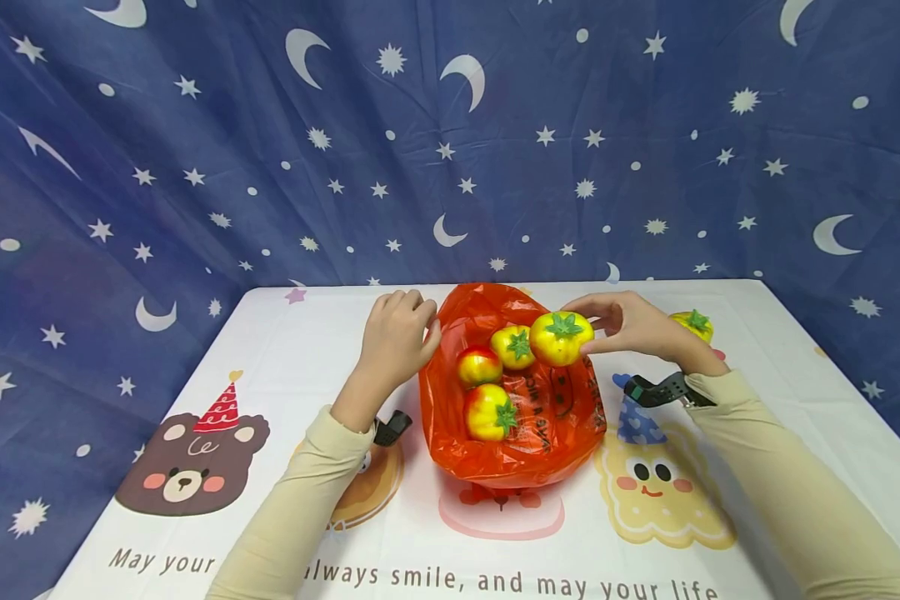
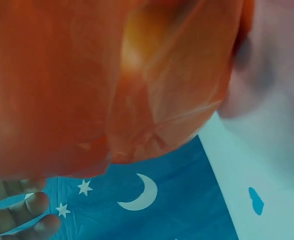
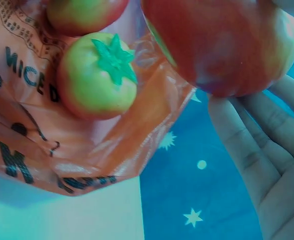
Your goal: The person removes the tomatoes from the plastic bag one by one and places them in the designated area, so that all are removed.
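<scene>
A red plastic bag (image 1: 562,450) lies spread wide on the table, with black print on it. Inside rest three yellow-and-red tomatoes, among them a front tomato (image 1: 486,414) and a back tomato (image 1: 512,347) with green leafy tops. My right hand (image 1: 626,323) pinches another tomato (image 1: 561,340) between thumb and fingers over the bag's right side; its red underside shows in the right wrist view. At the bag's left rim, my left hand (image 1: 399,335) has curled fingers and seems to pinch the plastic; the bag partly hides its grip in the left wrist view.
One more tomato (image 1: 694,325) sits on the table behind my right wrist, partly hidden. The white tablecloth (image 1: 285,350) carries printed cartoon figures and lettering. A blue curtain (image 1: 495,167) with moons and stars hangs at the table's back edge.
</scene>
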Motion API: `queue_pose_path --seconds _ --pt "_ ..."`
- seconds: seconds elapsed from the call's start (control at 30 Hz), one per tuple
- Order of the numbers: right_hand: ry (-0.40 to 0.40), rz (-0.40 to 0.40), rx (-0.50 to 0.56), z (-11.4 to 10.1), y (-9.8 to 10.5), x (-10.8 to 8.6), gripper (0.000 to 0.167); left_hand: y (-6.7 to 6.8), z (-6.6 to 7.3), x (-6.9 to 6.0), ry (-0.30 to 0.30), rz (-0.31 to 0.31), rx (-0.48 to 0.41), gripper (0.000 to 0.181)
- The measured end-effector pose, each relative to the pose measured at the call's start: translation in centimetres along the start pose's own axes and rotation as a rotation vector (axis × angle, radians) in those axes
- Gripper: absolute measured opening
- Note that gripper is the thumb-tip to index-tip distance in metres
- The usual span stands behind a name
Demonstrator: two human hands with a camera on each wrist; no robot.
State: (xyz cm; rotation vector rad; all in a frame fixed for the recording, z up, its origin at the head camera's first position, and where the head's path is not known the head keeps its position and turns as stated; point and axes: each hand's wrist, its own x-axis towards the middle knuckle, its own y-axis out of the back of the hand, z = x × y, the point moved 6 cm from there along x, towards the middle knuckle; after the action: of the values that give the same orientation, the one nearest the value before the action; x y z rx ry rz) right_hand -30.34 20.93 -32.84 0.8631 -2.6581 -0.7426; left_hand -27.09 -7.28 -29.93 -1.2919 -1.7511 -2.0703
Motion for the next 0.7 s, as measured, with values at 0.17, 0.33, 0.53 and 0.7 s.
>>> queue_pose_path --seconds 0.17,0.33,0.53,0.7 --pt "-0.069 0.041 0.020 0.0 0.9 -0.6 0.058 0.1 0.0 0.2 0.014 -0.009 0.002 0.013" --pt "-0.093 0.085 -0.017 -0.4 2.1 -1.3 0.055 0.2 0.0 0.3 0.027 -0.008 -0.010 0.013" --pt "-0.136 0.163 -0.137 -0.8 4.0 -2.4 0.051 0.3 -0.1 0.4 0.033 0.001 -0.027 0.013" --pt "-0.166 0.208 -0.162 -0.9 5.4 -3.5 0.049 0.4 -0.1 0.4 0.023 0.018 -0.026 0.013"
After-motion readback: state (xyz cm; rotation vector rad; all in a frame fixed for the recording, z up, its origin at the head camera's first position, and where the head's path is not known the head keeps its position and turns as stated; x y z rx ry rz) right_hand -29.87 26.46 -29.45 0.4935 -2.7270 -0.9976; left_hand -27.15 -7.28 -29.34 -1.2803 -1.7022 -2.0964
